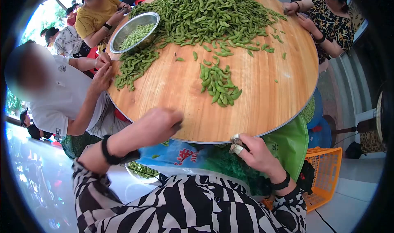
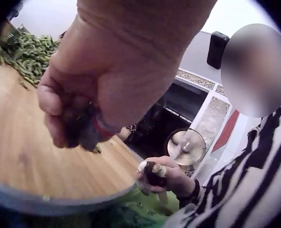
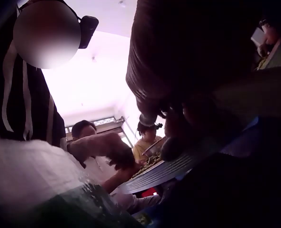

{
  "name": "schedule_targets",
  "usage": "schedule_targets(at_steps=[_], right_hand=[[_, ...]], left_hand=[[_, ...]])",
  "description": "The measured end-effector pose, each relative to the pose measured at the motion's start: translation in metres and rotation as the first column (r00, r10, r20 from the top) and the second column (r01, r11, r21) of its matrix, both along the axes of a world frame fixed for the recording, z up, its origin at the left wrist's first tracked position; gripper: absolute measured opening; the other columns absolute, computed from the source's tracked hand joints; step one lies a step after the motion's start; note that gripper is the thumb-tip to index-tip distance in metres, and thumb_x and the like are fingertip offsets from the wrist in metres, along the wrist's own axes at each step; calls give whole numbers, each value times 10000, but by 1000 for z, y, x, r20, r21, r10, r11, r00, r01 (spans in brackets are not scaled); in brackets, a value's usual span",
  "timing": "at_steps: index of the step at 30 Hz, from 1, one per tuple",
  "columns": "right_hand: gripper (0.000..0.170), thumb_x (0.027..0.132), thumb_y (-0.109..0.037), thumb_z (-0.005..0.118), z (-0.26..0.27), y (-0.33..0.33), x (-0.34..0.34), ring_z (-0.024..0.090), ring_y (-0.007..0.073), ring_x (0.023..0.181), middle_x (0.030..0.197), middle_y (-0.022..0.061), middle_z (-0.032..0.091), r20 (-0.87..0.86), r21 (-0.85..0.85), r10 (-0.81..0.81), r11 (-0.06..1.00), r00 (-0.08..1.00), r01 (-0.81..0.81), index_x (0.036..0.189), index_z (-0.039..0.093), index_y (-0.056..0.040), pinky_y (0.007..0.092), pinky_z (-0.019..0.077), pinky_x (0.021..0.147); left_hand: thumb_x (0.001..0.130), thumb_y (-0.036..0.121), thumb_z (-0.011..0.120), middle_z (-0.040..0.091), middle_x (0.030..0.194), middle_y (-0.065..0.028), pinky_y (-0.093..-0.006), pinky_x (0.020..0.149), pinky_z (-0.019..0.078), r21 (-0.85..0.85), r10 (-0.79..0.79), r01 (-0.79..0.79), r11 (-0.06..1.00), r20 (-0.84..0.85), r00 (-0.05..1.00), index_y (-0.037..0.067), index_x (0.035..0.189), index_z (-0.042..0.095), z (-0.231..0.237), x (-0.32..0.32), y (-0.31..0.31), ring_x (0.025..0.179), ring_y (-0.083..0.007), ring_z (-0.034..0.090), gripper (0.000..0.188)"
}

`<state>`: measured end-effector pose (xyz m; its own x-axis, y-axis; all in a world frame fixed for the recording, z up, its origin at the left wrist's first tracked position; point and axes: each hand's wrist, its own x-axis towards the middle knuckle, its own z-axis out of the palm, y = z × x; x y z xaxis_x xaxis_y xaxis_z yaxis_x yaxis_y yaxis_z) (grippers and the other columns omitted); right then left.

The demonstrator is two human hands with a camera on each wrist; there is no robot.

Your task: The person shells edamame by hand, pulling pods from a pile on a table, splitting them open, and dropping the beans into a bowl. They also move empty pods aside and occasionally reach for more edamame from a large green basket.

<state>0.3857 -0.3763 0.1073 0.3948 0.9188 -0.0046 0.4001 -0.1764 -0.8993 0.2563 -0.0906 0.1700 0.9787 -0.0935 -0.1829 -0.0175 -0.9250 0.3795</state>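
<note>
My left hand [image 1: 154,124], blurred in the head view, hovers over the near left edge of the round wooden table [image 1: 172,89]. Its fingers curl inward in the left wrist view, and no pod shows in them. At the table's near edge is my right hand [image 1: 258,153], thumb drawn against curled fingers. Pale wraps with dark stains [image 1: 237,144] cover its thumb and a fingertip. A small pile of green soybean pods [image 1: 219,85] lies on the wood beyond both hands. The right wrist view is dark and hides what the right fingertips touch.
A large heap of pods [image 1: 213,15] fills the table's far side, beside a metal colander [image 1: 116,38] of shelled beans [image 1: 137,35]. Other people sit around the table. Plastic bags [image 1: 293,140] hang under the near edge. An orange crate [image 1: 328,171] stands at lower right.
</note>
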Motion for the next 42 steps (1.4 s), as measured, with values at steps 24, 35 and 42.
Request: schedule_targets(at_steps=[24,35,42], right_hand=[[401,976,-118,366,24,18,2,473,91,527,708,63,560,-745,57,-182,941,642,333,1355,427,-1,196,381,468],[426,983,-138,405,21,21,-5,464,100,539,839,82,564,-875,224,-9,879,483,421,1389,386,-7,212,377,422],[399,966,-78,418,21,19,-7,443,82,521,813,60,539,-894,151,-87,864,439,480,1357,437,1,193,352,405]], left_hand=[[796,27,677,664,824,-25,-273,593,462,-847,321,-265,460,-119,939,16,957,664,-29,76,-52,708,-107,607,162],[836,19,658,647,781,-52,-227,516,443,-918,227,-356,176,-314,922,0,977,650,-35,76,-71,622,-99,584,143],[859,55,661,625,772,-28,-223,529,432,-880,220,-292,374,-222,950,-3,1059,653,-39,75,-71,607,-72,537,208]])
